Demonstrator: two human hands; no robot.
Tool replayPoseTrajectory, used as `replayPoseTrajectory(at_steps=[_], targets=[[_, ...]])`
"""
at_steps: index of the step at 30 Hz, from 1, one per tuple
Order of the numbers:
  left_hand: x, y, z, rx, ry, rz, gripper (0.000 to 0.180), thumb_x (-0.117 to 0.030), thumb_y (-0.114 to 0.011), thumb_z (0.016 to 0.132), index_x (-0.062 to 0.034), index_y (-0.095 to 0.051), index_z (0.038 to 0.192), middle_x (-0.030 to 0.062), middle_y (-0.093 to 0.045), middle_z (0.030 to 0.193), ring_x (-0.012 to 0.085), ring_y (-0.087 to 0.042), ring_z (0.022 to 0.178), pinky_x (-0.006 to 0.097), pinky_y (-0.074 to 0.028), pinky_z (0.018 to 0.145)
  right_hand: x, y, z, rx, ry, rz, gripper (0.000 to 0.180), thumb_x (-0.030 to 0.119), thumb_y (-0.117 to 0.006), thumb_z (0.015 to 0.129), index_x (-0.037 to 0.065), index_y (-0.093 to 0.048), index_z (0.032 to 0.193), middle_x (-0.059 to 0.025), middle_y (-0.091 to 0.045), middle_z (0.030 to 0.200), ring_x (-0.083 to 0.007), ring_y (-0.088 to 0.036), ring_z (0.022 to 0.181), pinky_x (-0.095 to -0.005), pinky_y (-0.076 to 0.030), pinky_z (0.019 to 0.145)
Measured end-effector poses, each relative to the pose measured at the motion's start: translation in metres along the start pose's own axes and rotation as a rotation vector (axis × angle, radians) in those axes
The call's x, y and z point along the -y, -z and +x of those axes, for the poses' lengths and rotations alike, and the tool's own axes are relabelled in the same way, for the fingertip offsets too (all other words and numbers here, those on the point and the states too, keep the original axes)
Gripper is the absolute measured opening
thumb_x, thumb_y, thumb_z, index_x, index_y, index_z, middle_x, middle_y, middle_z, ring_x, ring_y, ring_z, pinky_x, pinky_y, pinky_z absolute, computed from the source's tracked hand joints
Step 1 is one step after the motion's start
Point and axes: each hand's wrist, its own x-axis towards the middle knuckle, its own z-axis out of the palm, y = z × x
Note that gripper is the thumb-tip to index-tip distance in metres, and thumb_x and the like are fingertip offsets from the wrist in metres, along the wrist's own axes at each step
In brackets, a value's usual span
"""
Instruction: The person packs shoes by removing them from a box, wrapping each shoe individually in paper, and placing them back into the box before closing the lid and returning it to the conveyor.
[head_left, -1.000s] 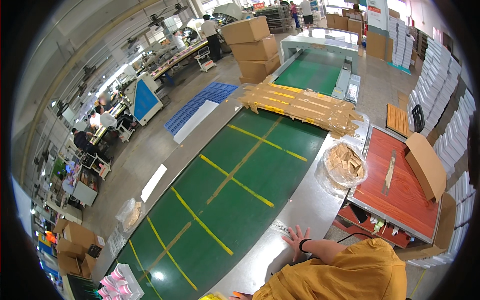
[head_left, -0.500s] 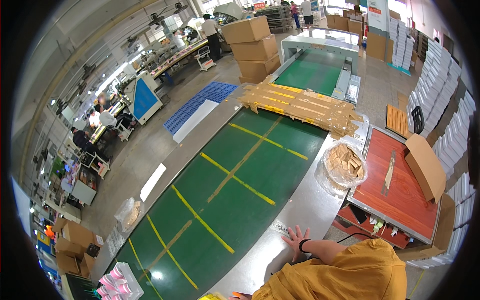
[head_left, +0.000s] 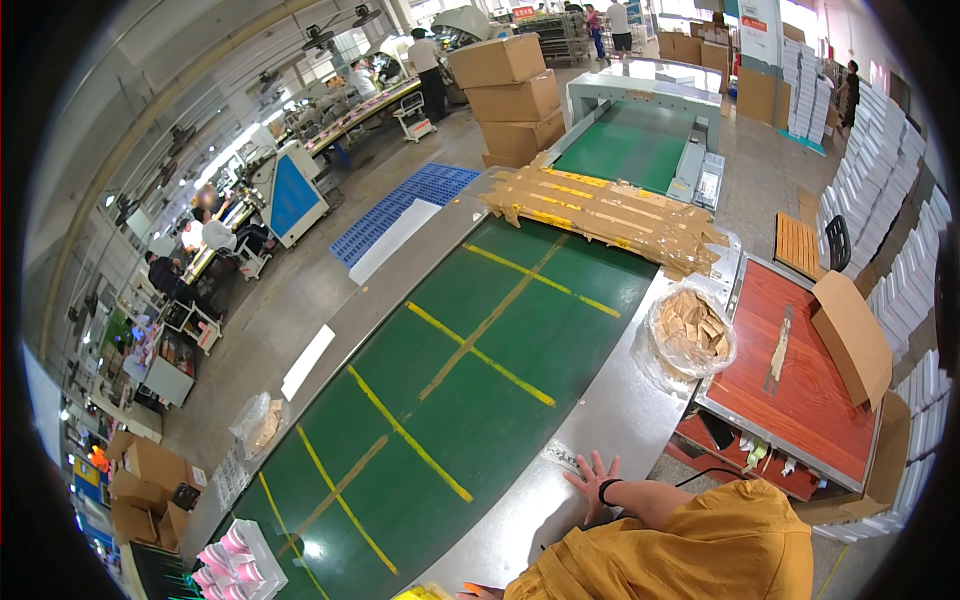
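One hand point(head_left: 592, 476), the right, is laid flat with fingers spread on the grey metal rim point(head_left: 600, 410) of the green conveyor belt point(head_left: 450, 370); nothing is grasped. Only the left hand's point(head_left: 478, 591) fingertips are seen at the lower edge; its grip cannot be told. Farther along, flattened cardboard point(head_left: 610, 205) is laid across the belt.
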Motion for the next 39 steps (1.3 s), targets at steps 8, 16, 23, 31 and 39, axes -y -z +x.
replayPoseTrajectory(at_steps=[8, 16, 23, 31, 39], targets=[[0.003, 0.057, -0.009, 0.106, -0.036, -0.09, 0.046, -0.029, -0.035, 0.099, -0.0072, -0.048, 0.137, 0.0248, -0.055, 0.13, 0.0468, -0.056, 0.106, 0.058, -0.046, 0.092, -0.003, -0.01, 0.002, -0.035, 0.013, 0.026, 0.138, 0.066, -0.084, 0.052, 0.036, 0.004, 0.155, -0.0095, 0.017, 0.161, -0.0449, 0.018, 0.145, -0.081, 0.002, 0.101], [0.019, 0.06, 0.022, 0.733, 0.237, -0.897, 0.143, -0.07, -0.076, 0.059, 0.0029, 0.005, 0.151, 0.0403, 0.003, 0.152, 0.0545, 0.002, 0.143, 0.057, -0.013, 0.117, -0.008, -0.008, 0.014, 0.031, 0.039, 0.025, 0.143, 0.069, -0.083, 0.048, 0.031, 0.005, 0.155, -0.015, 0.022, 0.159, -0.0479, 0.02, 0.143, -0.0795, -0.001, 0.102], [0.002, 0.067, 0.024, 0.729, 0.062, -0.578, 0.13, -0.044, -0.082, 0.064, -0.0022, 0.002, 0.153, 0.0356, 0.002, 0.154, 0.0537, -0.004, 0.143, 0.061, -0.028, 0.109, -0.018, 0.002, 0.03, 0.039, 0.036, 0.012, 0.15, 0.07, -0.085, 0.044, 0.025, 0.005, 0.155, -0.0213, 0.023, 0.158, -0.0499, 0.021, 0.142, -0.0794, -0.003, 0.102], [-0.01, 0.063, 0.012, 0.654, 0.194, -0.545, 0.128, -0.041, -0.089, 0.058, -0.0052, -0.012, 0.154, 0.0283, 0.001, 0.158, 0.0479, -0.004, 0.146, 0.059, -0.033, 0.105, -0.052, -0.079, 0.105, -0.685, -0.002, -0.391, 0.14, 0.056, -0.086, 0.055, 0.026, 0.008, 0.155, -0.0219, 0.021, 0.157, -0.052, 0.018, 0.142, -0.082, -0.009, 0.099], [0.008, 0.092, 0.019, 0.692, 0.132, -0.646, 0.13, -0.037, -0.09, 0.06, -0.0048, -0.005, 0.154, 0.0315, -0.002, 0.157, 0.0509, -0.007, 0.145, 0.062, -0.031, 0.105, -0.044, -0.042, 0.084, -0.069, 0.0, -0.105, 0.146, 0.06, -0.086, 0.053, 0.025, 0.014, 0.153, -0.023, 0.025, 0.155, -0.0561, 0.018, 0.14, -0.0848, -0.014, 0.093]])
